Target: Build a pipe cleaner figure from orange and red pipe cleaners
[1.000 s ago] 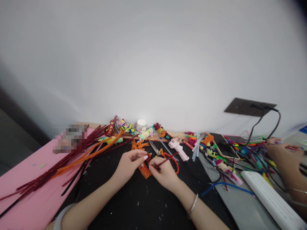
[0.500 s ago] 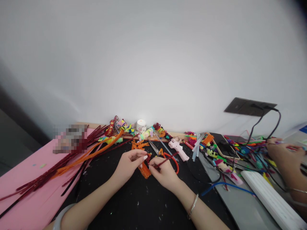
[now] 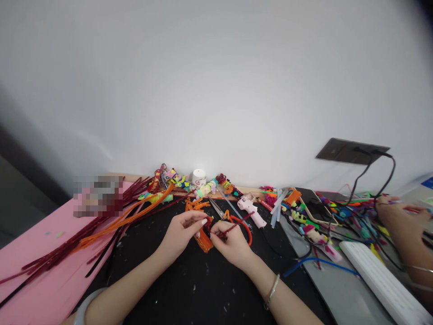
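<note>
Over the black mat, my left hand [image 3: 184, 228] is closed, pinching a small dark red fuzzy piece [image 3: 209, 222] between thumb and fingertips. My right hand [image 3: 233, 246], close beside it, is closed on a dark red pipe cleaner [image 3: 241, 222], whose free end points up to the right. Just below the fingertips is a flat orange pipe-cleaner piece [image 3: 204, 243]; whether it joins the red piece I cannot tell. Scissors [image 3: 218, 208], short bent orange pipe cleaners [image 3: 196, 205] and a pink glue gun [image 3: 252, 211] lie beyond my hands. An orange-red curved pipe cleaner [image 3: 250, 234] is beside my right hand.
Long dark red and orange pipe cleaners [image 3: 98, 234] spread over the pink surface [image 3: 37, 262] at left. A white cup [image 3: 199, 178] stands by the wall. At right are glue sticks [image 3: 278, 208], a phone [image 3: 314, 205], a white power strip [image 3: 382, 280] and another person's hand [image 3: 395, 216].
</note>
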A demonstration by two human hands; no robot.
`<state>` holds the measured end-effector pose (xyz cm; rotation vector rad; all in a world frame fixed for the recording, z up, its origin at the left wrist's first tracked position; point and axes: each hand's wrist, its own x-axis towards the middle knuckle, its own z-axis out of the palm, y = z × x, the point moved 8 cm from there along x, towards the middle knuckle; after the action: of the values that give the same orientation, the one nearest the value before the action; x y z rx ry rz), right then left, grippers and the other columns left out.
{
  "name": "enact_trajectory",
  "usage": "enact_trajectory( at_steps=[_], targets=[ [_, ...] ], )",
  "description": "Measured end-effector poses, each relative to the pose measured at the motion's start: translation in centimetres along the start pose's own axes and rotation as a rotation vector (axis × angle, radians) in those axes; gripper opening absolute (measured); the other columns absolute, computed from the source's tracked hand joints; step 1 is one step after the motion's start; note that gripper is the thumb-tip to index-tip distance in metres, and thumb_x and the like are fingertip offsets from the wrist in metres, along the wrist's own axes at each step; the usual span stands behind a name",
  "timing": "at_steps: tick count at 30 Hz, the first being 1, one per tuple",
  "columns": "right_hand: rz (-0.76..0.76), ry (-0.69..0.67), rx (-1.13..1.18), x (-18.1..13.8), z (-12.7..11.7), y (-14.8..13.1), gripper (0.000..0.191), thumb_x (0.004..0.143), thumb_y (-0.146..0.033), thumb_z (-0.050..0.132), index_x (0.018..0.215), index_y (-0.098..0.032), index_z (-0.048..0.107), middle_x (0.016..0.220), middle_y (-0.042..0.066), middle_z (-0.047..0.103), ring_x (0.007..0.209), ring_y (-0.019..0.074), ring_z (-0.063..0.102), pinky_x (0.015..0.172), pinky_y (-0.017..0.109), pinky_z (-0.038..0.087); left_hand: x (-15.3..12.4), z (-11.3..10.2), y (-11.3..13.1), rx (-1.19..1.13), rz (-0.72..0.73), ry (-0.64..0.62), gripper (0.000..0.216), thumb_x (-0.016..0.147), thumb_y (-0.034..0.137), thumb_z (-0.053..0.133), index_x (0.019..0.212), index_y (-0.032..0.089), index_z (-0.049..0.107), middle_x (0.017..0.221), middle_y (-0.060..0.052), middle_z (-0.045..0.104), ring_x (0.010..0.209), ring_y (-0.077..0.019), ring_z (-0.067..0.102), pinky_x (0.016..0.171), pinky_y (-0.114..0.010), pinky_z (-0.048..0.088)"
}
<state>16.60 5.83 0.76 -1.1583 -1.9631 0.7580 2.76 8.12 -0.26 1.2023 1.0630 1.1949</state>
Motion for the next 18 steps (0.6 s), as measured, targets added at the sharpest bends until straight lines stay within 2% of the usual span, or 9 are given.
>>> enact_trajectory(
  at_steps=[5,11,15,18],
  targets=[
    [0.112,0.053,0.139,0.1,-0.7,0.7,0.016,0.081,-0.023,0.054,0.065,-0.021,0.050,0.057,-0.005,0.046,0.052,0.0113,0.043,0.050,0.022,0.035,-0.1,0.0,0.2,0.000,0.021,0.000,0.027,0.068,0.034,0.076,0.086,0.015,0.075,0.071,-0.004,0.072,0.052,-0.0119,0.056,0.054,-0.025,0.049],
    [0.168,0.131,0.361,0.2,-1.2,2.1,0.024,0.084,-0.037,0.055,0.068,-0.022,0.047,0.054,-0.007,0.040,0.047,0.0116,0.038,0.046,0.024,0.033,-0.1,0.3,0.1,-0.002,0.002,-0.040,0.028,0.068,0.034,0.076,0.089,0.015,0.074,0.068,-0.002,0.070,0.052,-0.0137,0.059,0.055,-0.027,0.052],
    [0.176,0.177,0.364,0.3,-1.4,2.9,0.027,0.086,-0.044,0.053,0.072,-0.022,0.049,0.055,-0.006,0.039,0.049,0.0117,0.037,0.046,0.023,0.032,-0.2,0.7,-0.2,-0.003,-0.008,-0.082,0.027,0.068,0.033,0.076,0.088,0.016,0.073,0.075,-0.004,0.072,0.057,-0.0150,0.063,0.056,-0.027,0.054],
    [0.180,0.190,0.322,0.3,-1.6,3.0,0.028,0.087,-0.044,0.051,0.070,-0.022,0.045,0.057,-0.007,0.036,0.050,0.0114,0.035,0.045,0.023,0.030,-0.3,1.0,-0.3,0.038,-0.003,-0.125,0.024,0.069,0.031,0.075,0.088,0.016,0.073,0.079,-0.006,0.074,0.065,-0.0176,0.067,0.059,-0.027,0.055]
  ],
)
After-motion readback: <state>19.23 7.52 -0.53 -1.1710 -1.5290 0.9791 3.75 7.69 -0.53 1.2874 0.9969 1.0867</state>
